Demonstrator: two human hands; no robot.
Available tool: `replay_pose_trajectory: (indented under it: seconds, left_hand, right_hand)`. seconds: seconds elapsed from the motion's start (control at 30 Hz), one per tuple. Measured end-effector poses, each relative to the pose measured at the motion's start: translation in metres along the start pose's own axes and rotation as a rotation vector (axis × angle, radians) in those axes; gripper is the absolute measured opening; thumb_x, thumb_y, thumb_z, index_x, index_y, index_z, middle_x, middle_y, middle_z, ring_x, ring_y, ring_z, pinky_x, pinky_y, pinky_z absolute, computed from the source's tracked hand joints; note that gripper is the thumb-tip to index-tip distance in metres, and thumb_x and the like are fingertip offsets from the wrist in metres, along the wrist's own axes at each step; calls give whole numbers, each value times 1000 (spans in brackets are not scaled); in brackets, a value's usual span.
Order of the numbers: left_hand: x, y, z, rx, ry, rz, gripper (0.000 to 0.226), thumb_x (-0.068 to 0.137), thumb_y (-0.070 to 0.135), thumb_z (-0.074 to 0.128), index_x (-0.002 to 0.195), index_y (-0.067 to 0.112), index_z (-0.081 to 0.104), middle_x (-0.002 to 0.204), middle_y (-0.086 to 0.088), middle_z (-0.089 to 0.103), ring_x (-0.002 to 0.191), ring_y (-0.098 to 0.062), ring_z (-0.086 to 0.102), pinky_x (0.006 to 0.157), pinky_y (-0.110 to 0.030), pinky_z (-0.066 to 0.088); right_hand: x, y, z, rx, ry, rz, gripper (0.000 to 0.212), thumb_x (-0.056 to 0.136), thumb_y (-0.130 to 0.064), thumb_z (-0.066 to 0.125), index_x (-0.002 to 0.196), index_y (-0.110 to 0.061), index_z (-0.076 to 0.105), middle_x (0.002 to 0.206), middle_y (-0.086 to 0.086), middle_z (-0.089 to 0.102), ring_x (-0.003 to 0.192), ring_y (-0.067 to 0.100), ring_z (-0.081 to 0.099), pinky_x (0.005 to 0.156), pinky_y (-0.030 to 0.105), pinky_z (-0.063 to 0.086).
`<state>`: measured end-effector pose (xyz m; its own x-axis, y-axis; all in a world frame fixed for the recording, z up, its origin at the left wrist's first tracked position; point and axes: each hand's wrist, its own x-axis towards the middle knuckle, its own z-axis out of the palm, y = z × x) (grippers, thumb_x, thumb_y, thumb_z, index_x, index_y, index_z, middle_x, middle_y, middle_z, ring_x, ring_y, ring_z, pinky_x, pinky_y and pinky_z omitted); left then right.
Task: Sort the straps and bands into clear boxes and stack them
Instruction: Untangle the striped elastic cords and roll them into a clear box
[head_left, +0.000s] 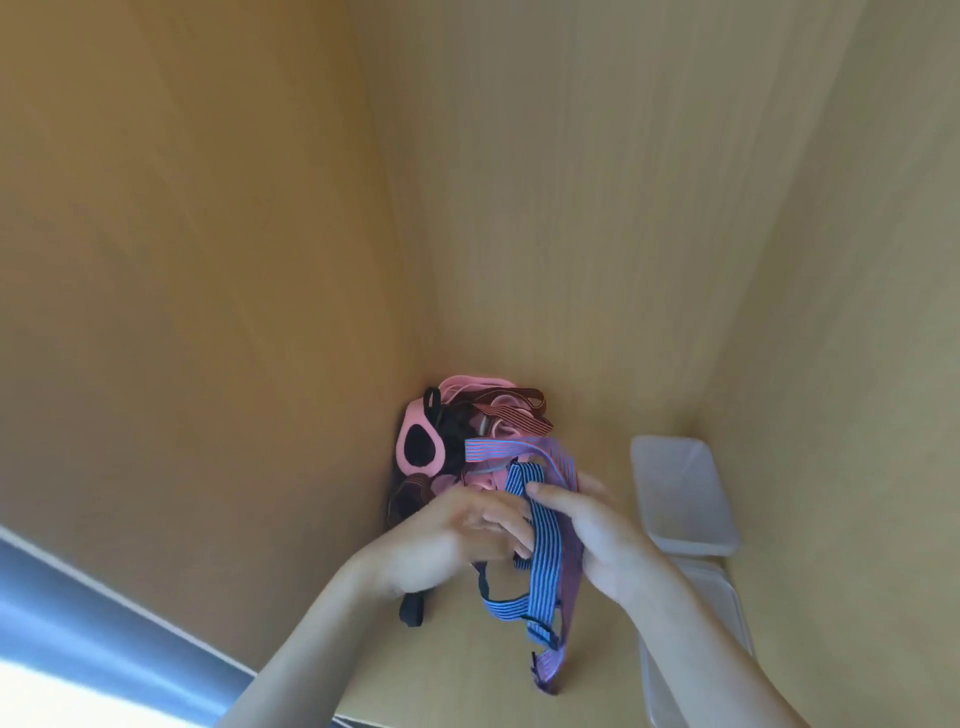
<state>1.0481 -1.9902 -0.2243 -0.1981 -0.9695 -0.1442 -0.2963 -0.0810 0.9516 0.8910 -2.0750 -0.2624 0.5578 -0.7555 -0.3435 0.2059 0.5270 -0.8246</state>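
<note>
A tangled pile of pink, black and striped straps and bands (470, 431) lies in the far corner of a wooden compartment. My left hand (452, 535) and my right hand (597, 535) are just in front of the pile. Both hold a blue striped strap (543, 551) that hangs down between them, with a purple striped strap (563, 603) alongside it. My right thumb presses the blue strap near its top. My left fingers curl round the strap's side. A black strap end (413, 610) pokes out below my left hand.
Two clear boxes sit to the right: one (680, 493) tilted against the side wall, another (722, 613) nearer, partly hidden by my right forearm. Wooden walls (208, 260) close in left, back and right. The shelf's front edge (363, 719) is at the bottom.
</note>
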Motion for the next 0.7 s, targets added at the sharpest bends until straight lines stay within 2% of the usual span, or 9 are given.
replay_pose_trajectory:
  seconds: [0.1,0.17,0.2,0.33,0.43,0.47,0.53,0.63,0.7]
  left_hand:
    - [0,-17,-1,-94,316,-82,26,74,9,50,81,-1,73,95,-18,73,91,-30,69,81,-35,52]
    - [2,-30,2,-63,493,-77,11,74,2,56,82,4,63,83,-15,69,80,-18,66,75,-30,51]
    - [8,-38,4,-3,523,-75,15,77,-2,62,88,7,59,87,-9,66,80,-9,63,77,-26,49]
    - [36,-59,8,202,344,-178,42,81,13,80,117,15,57,110,-3,65,99,-11,62,90,-26,52]
    - [51,-63,5,268,297,-159,5,95,11,64,93,7,65,80,2,72,69,-4,59,75,-28,53]
    - [56,-63,0,241,344,-158,16,97,10,60,84,2,61,66,8,65,60,-3,55,65,-26,50]
    - [64,-55,-13,49,419,-189,22,101,13,56,90,-6,56,68,0,60,62,-16,55,63,-25,47]
    - [72,-35,-30,-192,539,-188,13,106,15,47,101,5,55,88,-25,67,70,-33,66,44,-24,47]
    - [74,-20,-38,-171,618,-88,17,106,9,44,98,13,59,80,-21,66,60,-27,64,36,-21,40]
  right_hand:
    - [-7,0,3,-172,9,-96,21,92,12,53,109,8,64,92,22,70,80,32,67,72,40,57]
    - [-20,-7,7,-193,-70,-137,17,90,11,55,106,13,62,93,28,67,85,40,64,78,48,53]
    - [-25,-12,7,-178,-128,-150,14,86,7,60,99,11,63,91,28,66,82,41,64,76,47,52]
    - [-42,-39,2,-81,-291,-214,12,77,-3,60,81,-3,71,76,16,66,66,21,65,56,27,53]
    - [-50,-54,-8,-43,-314,-262,13,78,-3,60,83,-7,72,78,15,64,63,16,62,49,26,49]
    - [-51,-57,-11,-49,-287,-267,13,77,-5,61,83,-8,73,80,15,65,63,16,61,48,27,47]
    - [-51,-59,-17,-100,-152,-258,13,73,-11,66,83,-13,75,84,12,66,63,16,57,46,27,44]
    - [-46,-54,-22,-151,65,-283,5,80,-15,73,79,-18,77,73,1,63,52,11,53,42,21,41]
    - [-41,-49,-24,-227,195,-327,16,91,-10,67,78,-16,75,69,-1,59,47,11,47,37,20,34]
